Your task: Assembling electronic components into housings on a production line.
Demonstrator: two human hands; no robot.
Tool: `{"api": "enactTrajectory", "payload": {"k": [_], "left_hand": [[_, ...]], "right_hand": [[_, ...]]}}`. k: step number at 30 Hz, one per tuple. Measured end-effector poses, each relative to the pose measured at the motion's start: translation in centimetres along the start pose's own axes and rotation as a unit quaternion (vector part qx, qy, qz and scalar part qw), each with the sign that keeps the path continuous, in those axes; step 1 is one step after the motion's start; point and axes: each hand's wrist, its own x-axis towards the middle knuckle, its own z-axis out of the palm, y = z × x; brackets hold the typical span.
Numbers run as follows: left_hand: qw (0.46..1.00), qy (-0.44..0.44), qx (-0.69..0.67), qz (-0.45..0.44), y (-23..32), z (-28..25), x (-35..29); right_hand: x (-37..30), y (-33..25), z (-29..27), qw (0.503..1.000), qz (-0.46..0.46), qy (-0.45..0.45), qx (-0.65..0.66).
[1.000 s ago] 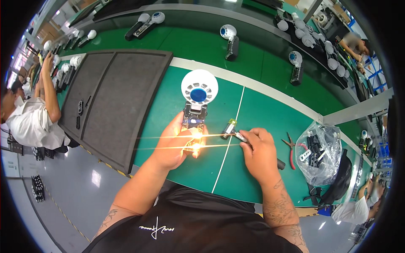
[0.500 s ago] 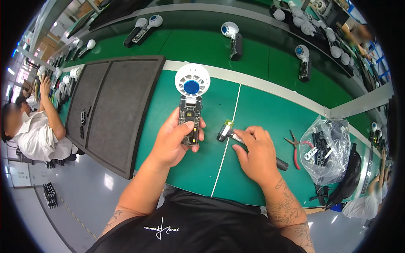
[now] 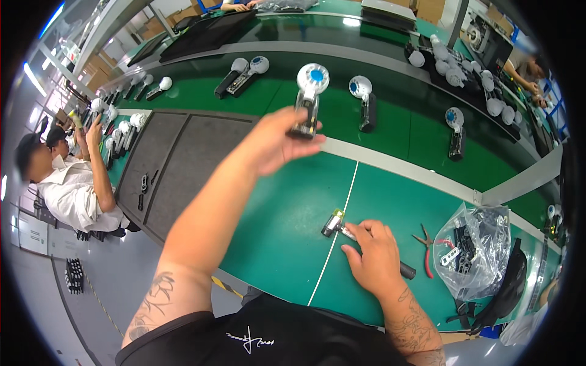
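A handheld fan (image 3: 307, 113), with a round white head, a blue centre and a dark handle showing circuitry, is in my left hand (image 3: 274, 141). That arm reaches out over the far edge of the table, above the green belt. The thumb side lies against the handle; the fingertips are partly hidden behind it. On the green table, my right hand (image 3: 372, 253) is closed over the handle of a small hammer (image 3: 334, 223). Its metal head, with a yellowish face and a black face, points left, and the black grip end sticks out behind the hand.
Several similar fans, such as one fan (image 3: 364, 104) and another fan (image 3: 455, 134), lie on the green belt (image 3: 403, 122). Red-handled pliers (image 3: 427, 250) and a clear bag of parts (image 3: 470, 244) are at right. A dark tray (image 3: 183, 165) is at left, near a co-worker (image 3: 73, 177).
My left hand has carried the fan forward from over the table to above the belt. The view has tilted up. My right hand stays on the hammer.
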Motion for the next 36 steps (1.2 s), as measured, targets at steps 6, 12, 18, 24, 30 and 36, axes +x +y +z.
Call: {"api": "enactTrajectory", "payload": {"k": [6, 12, 18, 24, 30, 36], "left_hand": [[0.586, 0.276, 0.751, 0.13, 4.5, -14.8, 12.9], [0.476, 0.33, 0.811, 0.084, 5.4, -18.6, 17.6], [0.494, 0.331, 0.804, -0.017, 5.5, -18.3, 17.4], [0.697, 0.227, 0.67, 0.116, 3.6, -16.6, 9.9], [0.696, 0.359, 0.605, 0.144, 8.8, -19.8, -12.2], [0.554, 0.532, 0.64, 0.0, 9.3, -31.0, -27.0]], "right_hand": [[0.2, -0.3, -0.2, 1.0, -0.008, 0.02, 0.003], [0.7, -0.1, -0.5, 1.0, 0.018, 0.007, -0.016], [1.2, -1.1, -0.2, 1.0, -0.004, -0.009, -0.019], [1.1, -2.3, 0.5, 1.0, 0.007, -0.011, -0.013], [1.6, -3.4, 0.5, 1.0, -0.004, -0.008, -0.008], [1.7, -3.9, 0.5, 1.0, 0.005, -0.019, -0.005]]}}
